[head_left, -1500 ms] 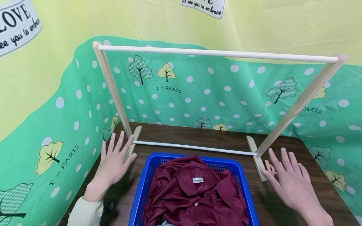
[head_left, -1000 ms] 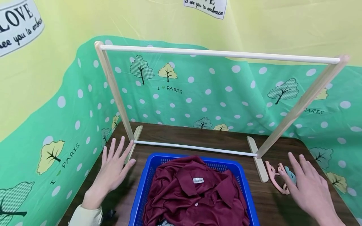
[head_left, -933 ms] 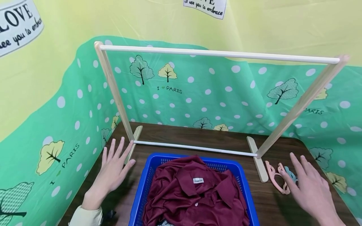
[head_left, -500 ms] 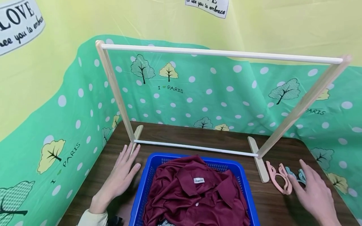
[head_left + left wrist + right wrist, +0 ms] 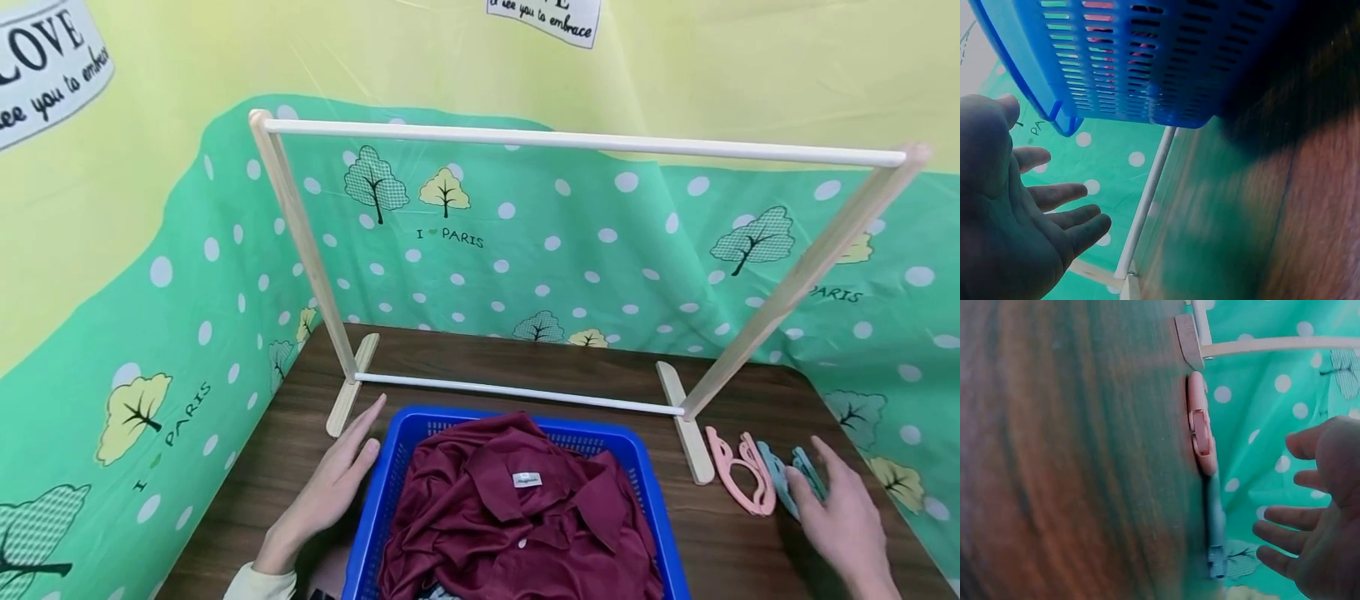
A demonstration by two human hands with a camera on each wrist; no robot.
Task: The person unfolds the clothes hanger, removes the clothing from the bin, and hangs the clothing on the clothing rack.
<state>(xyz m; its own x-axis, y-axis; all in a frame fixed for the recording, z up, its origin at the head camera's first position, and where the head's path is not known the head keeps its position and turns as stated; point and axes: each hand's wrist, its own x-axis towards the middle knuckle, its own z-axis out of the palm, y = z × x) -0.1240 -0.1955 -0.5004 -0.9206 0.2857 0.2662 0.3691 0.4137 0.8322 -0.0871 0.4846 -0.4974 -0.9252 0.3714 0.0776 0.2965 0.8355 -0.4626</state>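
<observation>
A blue plastic basket (image 5: 651, 500) holds a maroon collared shirt (image 5: 487, 533) with a white neck label. Just off the basket's left rim is my left hand (image 5: 326, 487), fingers extended; the left wrist view shows its palm turned up beside the basket's slotted wall (image 5: 1147, 75). At the right, a pink folding hanger (image 5: 767, 493) and a blue-green folding hanger (image 5: 777, 479) lie folded on the table. My right hand (image 5: 843, 521) hovers over the blue-green one, overlapping it in the head view. In the right wrist view its relaxed fingers have nothing between them.
A wooden rack with a white top rail (image 5: 585, 142) and a thin lower bar (image 5: 517, 392) stands behind the basket on the dark wood table (image 5: 480, 354). Its right foot (image 5: 686, 425) lies beside the pink hanger. Patterned green and yellow cloth (image 5: 487, 208) encloses the back and sides.
My left hand has moved from the rack's left foot toward the basket's left rim. My right hand has shifted right and slightly down, uncovering the pink hanger and part of the blue-green one.
</observation>
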